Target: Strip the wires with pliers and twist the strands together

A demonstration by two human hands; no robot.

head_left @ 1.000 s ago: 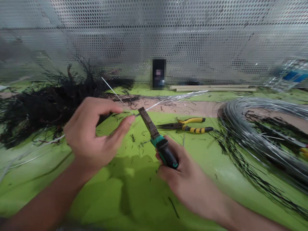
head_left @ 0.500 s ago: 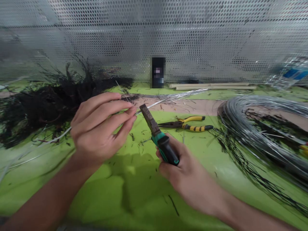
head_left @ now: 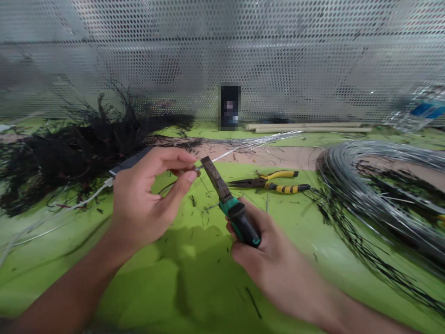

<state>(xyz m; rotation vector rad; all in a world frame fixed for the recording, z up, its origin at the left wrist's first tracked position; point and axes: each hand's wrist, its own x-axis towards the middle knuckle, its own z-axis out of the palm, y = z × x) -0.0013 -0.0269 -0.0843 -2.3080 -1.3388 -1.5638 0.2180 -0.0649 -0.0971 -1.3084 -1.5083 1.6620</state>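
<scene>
My left hand is closed in a pinch, its thumb and index fingertips on the end of a thin wire. Just right of those fingertips are the worn metal jaws of a pair of pliers with green and black handles. My right hand is wrapped round these handles, the jaws pointing up and left. Behind the jaws, a loose bundle of silver wires runs off to the right. Whether the jaws grip the wire cannot be made out.
Long-nose pliers with yellow and black handles lie beyond my right hand. A big wire coil and black strands are at right. At left are a black fibre heap and a dark flat device with a white cable. Sticks lie behind.
My left hand has turned and its raised fingers have curled into a pinch, uncovering the dark device behind it. The pliers stay in my right hand, almost unmoved.
</scene>
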